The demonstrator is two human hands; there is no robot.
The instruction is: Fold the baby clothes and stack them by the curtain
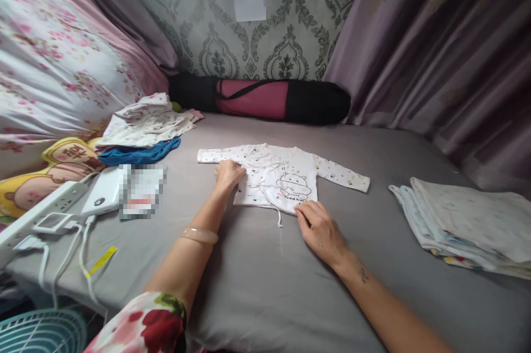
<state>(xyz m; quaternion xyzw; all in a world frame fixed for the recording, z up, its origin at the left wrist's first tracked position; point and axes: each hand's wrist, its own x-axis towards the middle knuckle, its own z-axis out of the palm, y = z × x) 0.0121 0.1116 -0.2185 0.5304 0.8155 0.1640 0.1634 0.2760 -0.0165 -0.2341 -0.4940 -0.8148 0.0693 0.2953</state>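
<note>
A small white baby shirt (269, 176) lies spread flat on the grey bedsheet, both sleeves stretched out sideways. Tie strings hang at its front, and a cartoon animal is printed on the right half. My left hand (229, 172), with a pale bangle on the wrist, has its bent fingers closed on the shirt's left side, just below the sleeve. Down at the lower right corner, my right hand (320, 227) pinches the hem between thumb and fingers. The fingertips of both hands are partly hidden.
Folded clothes (477, 220) are stacked at the right. On the left lie loose clothes (145, 120), a blue cloth (141, 152), a white power bank (103, 192), a power strip (41, 214) with cables and a cartoon cushion (62, 170). A long black-and-maroon bag (253, 99) lies along the wall.
</note>
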